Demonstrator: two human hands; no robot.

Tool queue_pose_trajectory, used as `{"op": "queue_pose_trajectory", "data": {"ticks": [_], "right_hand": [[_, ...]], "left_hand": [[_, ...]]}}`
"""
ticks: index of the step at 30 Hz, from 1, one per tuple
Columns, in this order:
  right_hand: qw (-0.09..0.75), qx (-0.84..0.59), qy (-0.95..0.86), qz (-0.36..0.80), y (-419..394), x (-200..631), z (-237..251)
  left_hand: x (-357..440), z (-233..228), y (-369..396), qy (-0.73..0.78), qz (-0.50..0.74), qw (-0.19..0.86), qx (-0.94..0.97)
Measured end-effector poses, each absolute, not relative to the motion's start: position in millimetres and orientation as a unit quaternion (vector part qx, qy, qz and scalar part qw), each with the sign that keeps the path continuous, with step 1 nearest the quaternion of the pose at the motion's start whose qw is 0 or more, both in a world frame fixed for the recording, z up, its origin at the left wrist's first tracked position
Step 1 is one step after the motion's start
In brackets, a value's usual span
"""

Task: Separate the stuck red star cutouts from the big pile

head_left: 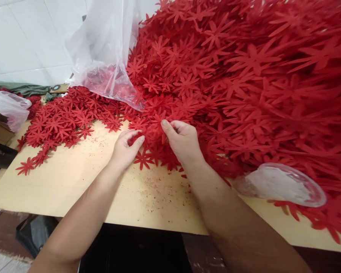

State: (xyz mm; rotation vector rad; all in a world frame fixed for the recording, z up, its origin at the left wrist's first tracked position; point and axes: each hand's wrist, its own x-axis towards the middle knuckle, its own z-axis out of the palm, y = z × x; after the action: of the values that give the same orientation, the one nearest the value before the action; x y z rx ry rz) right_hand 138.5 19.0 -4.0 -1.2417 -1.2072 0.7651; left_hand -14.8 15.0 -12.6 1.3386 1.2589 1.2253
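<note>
Both hands work at the near edge of a big heap of red flower cut-outs (244, 76) on the wooden table (74, 182). The left hand (125, 148) has its fingers curled on the flowers, and the right hand (182, 140) seems to pinch one, though I cannot see clearly. A clear plastic bag (108, 49) lies behind.

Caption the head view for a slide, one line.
Two bare hands, left hand and right hand, pick at a heap of red cut-out flowers on a wooden table.

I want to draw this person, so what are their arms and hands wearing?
Nothing at all. The left hand and right hand have no gloves, and no rings or watch show. Both forearms are bare up to the picture's edge, with no sleeves in view.
</note>
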Motion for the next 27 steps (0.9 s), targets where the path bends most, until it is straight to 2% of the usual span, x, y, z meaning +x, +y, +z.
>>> {"op": "queue_pose_trajectory", "data": {"ticks": [3,8,15,21,25,27], "right_hand": [[0.553,-0.517,-0.551,0.351,16.6,136.7,-0.9],[0.495,-0.485,-0.611,0.382,13.7,135.0,-0.4],[0.494,-0.486,-0.599,0.400,12.9,139.0,-2.7],[0.534,-0.508,-0.544,0.401,13.5,139.7,-3.7],[0.619,-0.572,-0.452,0.291,27.9,149.2,-9.6],[0.656,-0.583,-0.426,0.221,37.0,156.7,-15.7]], "left_hand": [[-11.9,-9.6,14.0,0.510,0.510,0.426,0.546],[-1.7,-1.5,18.1,0.468,0.507,0.546,0.475],[5.0,16.6,11.0,0.431,0.477,0.582,0.498],[5.0,7.6,23.5,0.492,0.479,0.511,0.517],[-1.3,-3.2,41.5,0.537,0.458,0.436,0.559],[-8.9,-0.8,46.3,0.554,0.420,0.354,0.625]]}}
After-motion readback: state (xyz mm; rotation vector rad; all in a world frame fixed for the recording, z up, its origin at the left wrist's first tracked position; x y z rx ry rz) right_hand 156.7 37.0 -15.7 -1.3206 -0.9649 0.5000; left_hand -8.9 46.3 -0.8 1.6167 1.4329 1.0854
